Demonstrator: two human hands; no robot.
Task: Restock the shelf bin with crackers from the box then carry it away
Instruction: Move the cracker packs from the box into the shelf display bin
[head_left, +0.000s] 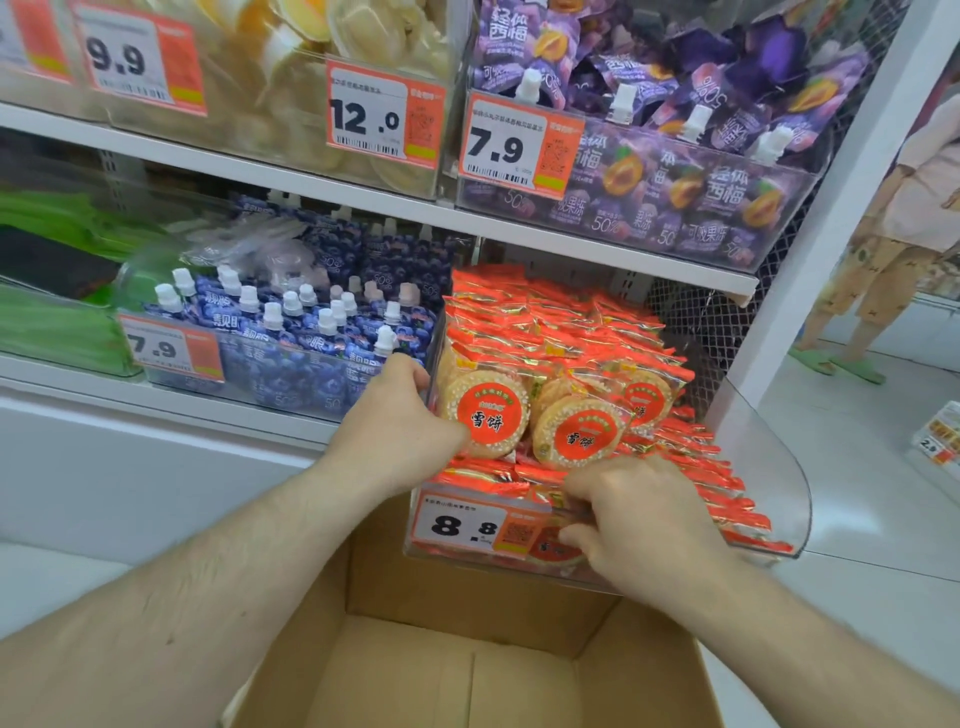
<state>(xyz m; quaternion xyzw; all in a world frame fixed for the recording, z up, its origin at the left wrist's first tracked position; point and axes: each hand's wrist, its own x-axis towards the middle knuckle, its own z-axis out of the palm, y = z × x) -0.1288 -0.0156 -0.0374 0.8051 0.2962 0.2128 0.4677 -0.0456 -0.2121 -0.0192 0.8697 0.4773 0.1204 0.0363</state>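
On the lower shelf, the clear bin (769, 467) is heaped with red cracker packets (550, 332). The left hand (400, 415) curls over the bin's left wall, thumb against a round cracker pack (485, 413). The right hand (639, 519) pinches packets at the front edge (by the 8.8 price tag (462, 525)). The cardboard box (467, 665) sits open below.

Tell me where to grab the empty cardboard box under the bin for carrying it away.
Judging by its pose, take the cardboard box by its two opposite side walls near the top rim, coming from above. It is open-topped, looks empty, and no handles show. Both the left hand and right hand are at the cracker bin.
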